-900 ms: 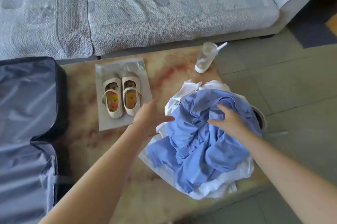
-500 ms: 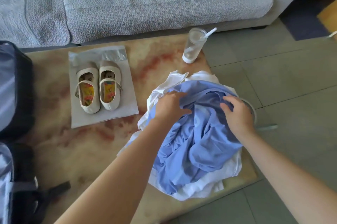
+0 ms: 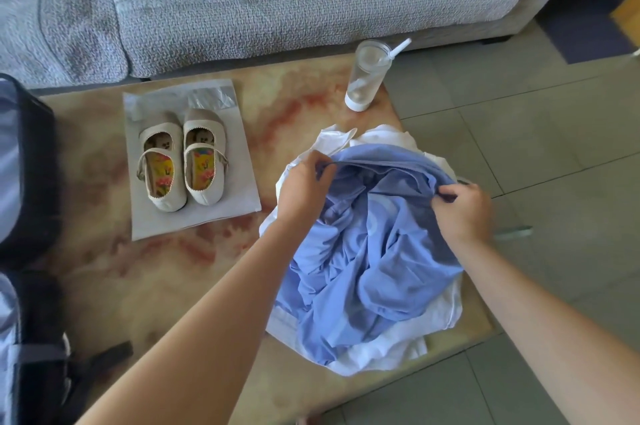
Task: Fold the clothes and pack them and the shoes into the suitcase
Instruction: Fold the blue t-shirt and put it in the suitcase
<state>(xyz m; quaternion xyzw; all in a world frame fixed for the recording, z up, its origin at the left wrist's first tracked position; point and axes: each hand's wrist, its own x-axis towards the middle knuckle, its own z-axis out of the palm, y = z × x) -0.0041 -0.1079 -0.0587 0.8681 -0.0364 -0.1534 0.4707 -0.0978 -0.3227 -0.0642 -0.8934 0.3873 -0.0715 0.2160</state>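
Mottled table, shoes' sheet, cup, clothes

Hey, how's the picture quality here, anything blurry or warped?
Head view: soft daylight, no harsh glare; blue shirt and shoes are sharp; the right hand looks slightly smeared; the sofa edge bows from the wide lens.

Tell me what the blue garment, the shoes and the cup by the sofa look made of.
The blue garment: thin woven cloth, matte, probably cotton; it creases softly. The shoes: cream, likely faux leather or canvas, faint sheen, printed insoles. The cup: clear plastic or glass, see-through, white base.
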